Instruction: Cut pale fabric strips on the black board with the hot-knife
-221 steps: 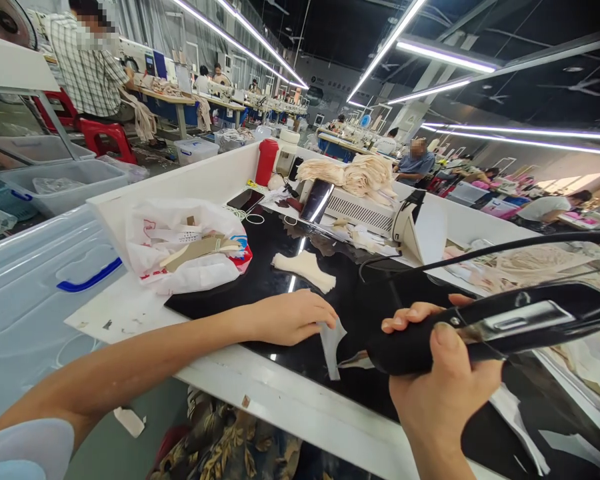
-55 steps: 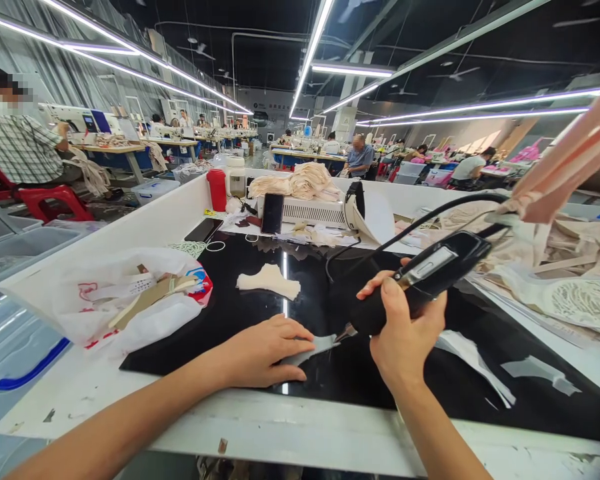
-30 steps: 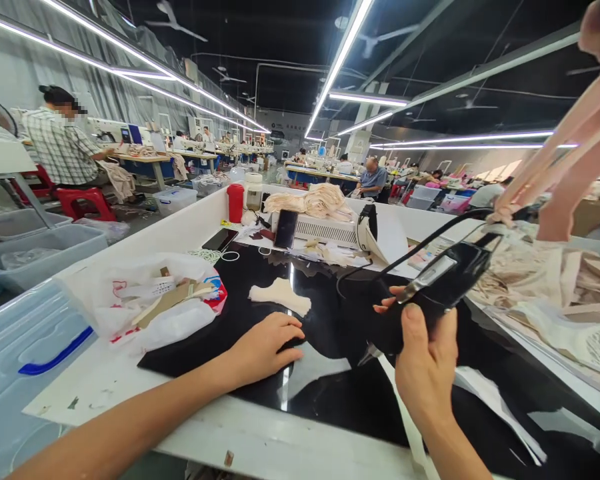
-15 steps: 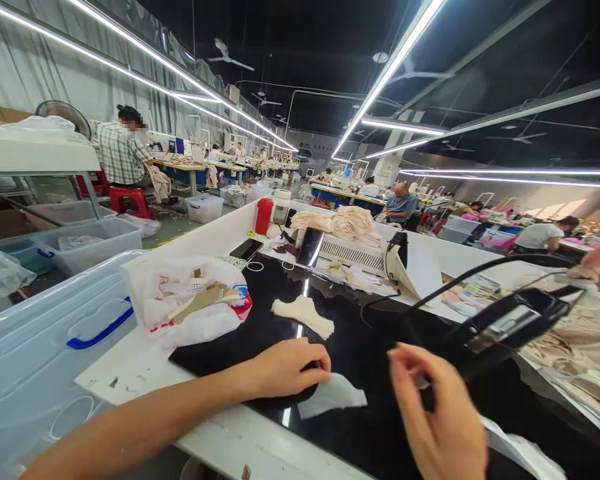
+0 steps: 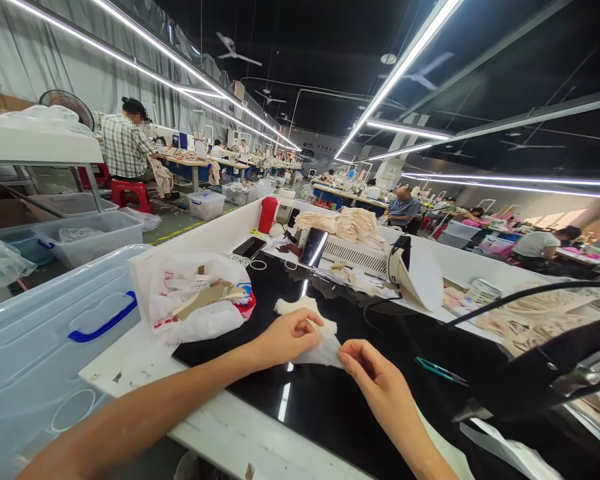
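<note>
Both my hands meet over the black tabletop (image 5: 260,400) at a thin white fabric piece (image 5: 323,355). My left hand (image 5: 293,337) has its thumb and fingers closed on the upper left part of this piece. Its right edge is pinched between the thumb and forefinger of my right hand (image 5: 375,370). Just behind, partly covered by my left fingers, lies a cream fabric piece (image 5: 287,306). To the right of my right hand rest teal tweezers or snips (image 5: 441,371).
At the right stands a black corded tool (image 5: 535,377) with a metal part. White sheets (image 5: 510,450) lie below it. A white plastic bag (image 5: 195,327) holding scraps sits left. Behind are a phone (image 5: 313,247) and a cream fabric stack (image 5: 350,225). A lidded bin (image 5: 40,320) adjoins the table.
My right hand has moved left and taken hold of the white piece. My left hand has lifted that piece toward the cream one. A blurred hand at the right edge is gone from view.
</note>
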